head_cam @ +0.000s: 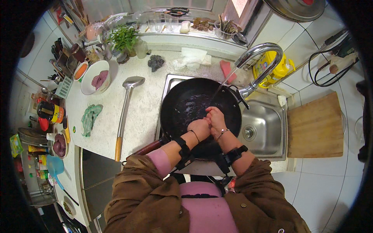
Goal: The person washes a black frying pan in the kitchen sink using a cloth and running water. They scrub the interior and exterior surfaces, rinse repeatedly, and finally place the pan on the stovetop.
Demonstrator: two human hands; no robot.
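A black wok (177,107) rests over the left basin of a double steel sink, its wooden handle pointing to the lower left. Water runs from the curved chrome faucet (269,48) into it, and some water lies in its bottom. Above the wok's lower right part, my left hand (199,129) and my right hand (216,119) touch each other, right of the wok's middle. The left fingers are mostly hidden, and whether something small is between the hands cannot be told. A metal spatula (127,99) with a wooden grip end lies on the counter to the left.
A wooden cutting board (316,128) leans at the right of the empty-looking steel basin (263,128). Behind the wok are a pink cloth (227,71), white paper towels (192,58) and a yellow jug (271,67). A white bowl (87,87) with purple dough and a green mesh (90,119) are left.
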